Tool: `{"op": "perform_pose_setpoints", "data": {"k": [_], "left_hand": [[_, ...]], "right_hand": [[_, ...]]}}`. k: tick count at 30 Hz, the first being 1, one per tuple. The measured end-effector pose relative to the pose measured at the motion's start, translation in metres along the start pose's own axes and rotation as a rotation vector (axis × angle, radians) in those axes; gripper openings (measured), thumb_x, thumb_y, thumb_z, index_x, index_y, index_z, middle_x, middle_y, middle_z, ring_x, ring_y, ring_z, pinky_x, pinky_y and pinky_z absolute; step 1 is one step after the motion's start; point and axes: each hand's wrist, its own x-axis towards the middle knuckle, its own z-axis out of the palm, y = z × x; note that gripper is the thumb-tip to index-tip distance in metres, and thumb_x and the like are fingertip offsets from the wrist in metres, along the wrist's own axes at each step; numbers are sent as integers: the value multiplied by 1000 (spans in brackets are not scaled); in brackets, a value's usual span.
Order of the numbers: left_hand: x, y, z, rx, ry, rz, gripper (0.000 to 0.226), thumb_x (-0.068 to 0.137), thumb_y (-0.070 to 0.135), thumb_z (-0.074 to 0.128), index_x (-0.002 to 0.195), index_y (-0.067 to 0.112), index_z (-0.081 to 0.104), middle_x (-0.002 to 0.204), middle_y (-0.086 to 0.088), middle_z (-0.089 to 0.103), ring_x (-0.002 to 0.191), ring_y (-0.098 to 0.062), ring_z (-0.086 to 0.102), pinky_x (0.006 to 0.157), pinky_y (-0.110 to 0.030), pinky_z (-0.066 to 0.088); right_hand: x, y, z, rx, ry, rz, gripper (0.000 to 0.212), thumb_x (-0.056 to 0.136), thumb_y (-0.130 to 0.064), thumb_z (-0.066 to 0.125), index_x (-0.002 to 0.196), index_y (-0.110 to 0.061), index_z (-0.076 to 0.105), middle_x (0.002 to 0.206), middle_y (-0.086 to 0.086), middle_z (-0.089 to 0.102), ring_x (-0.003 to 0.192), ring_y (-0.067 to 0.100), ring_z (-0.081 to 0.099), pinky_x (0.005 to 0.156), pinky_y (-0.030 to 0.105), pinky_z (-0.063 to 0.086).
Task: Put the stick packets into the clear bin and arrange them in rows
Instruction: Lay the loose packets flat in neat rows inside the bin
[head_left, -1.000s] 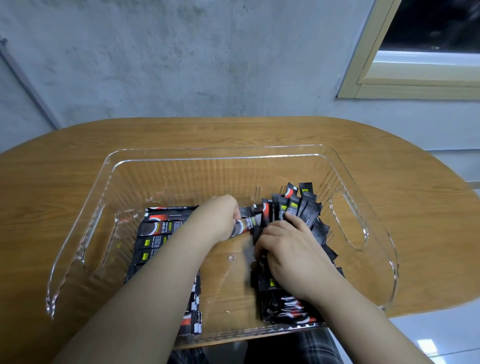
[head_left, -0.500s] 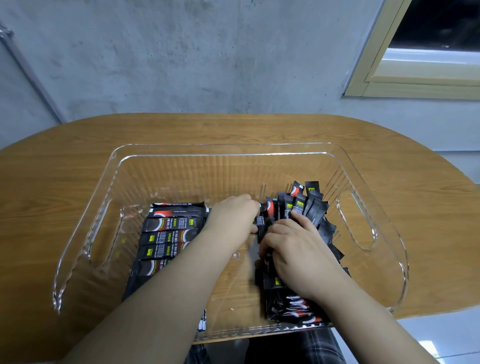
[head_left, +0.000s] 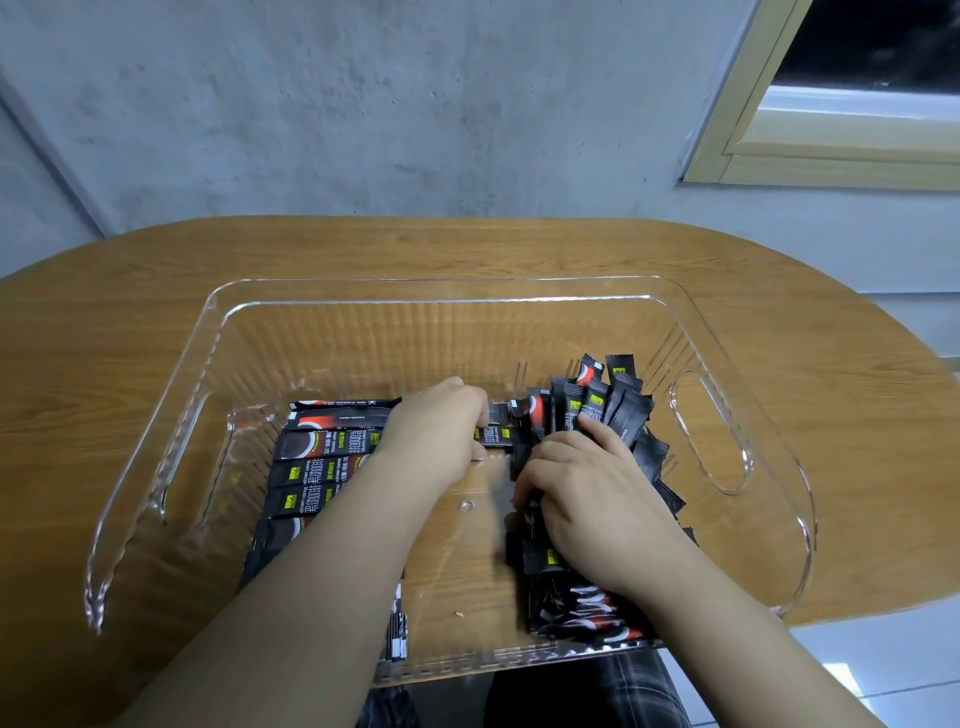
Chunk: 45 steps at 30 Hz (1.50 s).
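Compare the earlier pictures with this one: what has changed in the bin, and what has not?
Little moved. The left hand slid slightly right, keeping its pinch on one packet at the pile's edge. The right hand stayed pressed on the loose pile. The flat row and clear bin kept their places.

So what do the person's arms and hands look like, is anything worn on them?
Both forearms are bare as far as the picture shows, with no sleeves. The left hand and the right hand wear no gloves; no rings, watch or bracelets are visible.
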Motion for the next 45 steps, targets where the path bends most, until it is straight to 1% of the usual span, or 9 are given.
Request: {"op": "perform_pose_setpoints", "data": {"k": [12, 22, 25, 28, 29, 31, 35, 42, 45], "left_hand": [[-1, 16, -5, -187, -65, 100, 18, 92, 26, 58, 103, 16, 69, 106, -2, 60, 100, -21, 57, 87, -35, 46], [0, 24, -1, -204, -187, 34, 37, 94, 17, 53, 58, 20, 44, 54, 1, 27, 60, -21, 27, 54, -28, 26], [1, 17, -3, -100, -208, 2, 32, 97, 14, 49, 69, 22, 36, 58, -3, 35, 67, -18, 29, 62, -26, 30], [3, 3, -2, -52, -171, -15, 14, 94, 5, 52, 89, -8, 56, 89, -7, 53, 86, -5, 24, 61, -27, 30], [2, 2, -3, -26, -187, -16, 14, 93, 4, 52, 97, -10, 54, 96, -9, 53, 59, -21, 32, 60, -28, 30], [0, 2, -5, 11, -213, -18, 20, 94, 5, 52, 104, -12, 53, 107, -20, 54, 81, -43, 58, 61, -29, 31], [-4, 0, -14, 71, -169, -15, 21, 97, 18, 47, 108, 9, 62, 100, -11, 60, 101, -29, 59, 75, -30, 42], [-13, 2, -22, 19, 9, 11, 37, 82, 38, 69, 101, 15, 47, 101, 1, 43, 85, -21, 50, 69, -33, 39], [-10, 6, -15, -52, 41, 164, 52, 79, 33, 73, 124, 32, 47, 108, 6, 38, 91, -15, 44, 73, -34, 41]], "right_hand": [[0, 0, 1, -11, 24, -7, 42, 71, -20, 26, 70, -29, 67, 76, -14, 61, 89, 13, 60, 107, 30, 15], [0, 0, 3, -14, 57, -3, 40, 69, -17, 29, 68, -30, 66, 73, -14, 61, 86, 13, 62, 105, 32, 21], [0, 1, 3, -10, 43, -4, 42, 69, -17, 27, 69, -30, 67, 73, -15, 60, 87, 13, 61, 106, 31, 19], [0, 1, 3, -13, 30, -4, 42, 68, -18, 26, 69, -29, 67, 74, -15, 61, 88, 14, 61, 106, 31, 18], [0, 1, 3, -12, 27, -3, 42, 68, -18, 26, 69, -29, 67, 74, -14, 61, 88, 14, 61, 106, 31, 18], [0, 0, 3, -9, 26, -2, 43, 68, -17, 25, 69, -28, 67, 74, -15, 61, 88, 13, 61, 106, 31, 17], [0, 0, 2, -6, 17, 2, 44, 69, -18, 24, 70, -28, 67, 74, -14, 60, 90, 14, 60, 107, 30, 16], [0, 0, 2, -12, 15, 0, 44, 69, -20, 24, 70, -29, 67, 74, -13, 60, 90, 14, 61, 107, 31, 15], [1, 0, 2, -12, 27, -1, 44, 69, -19, 25, 70, -29, 67, 74, -13, 60, 89, 15, 61, 106, 31, 17]]}}
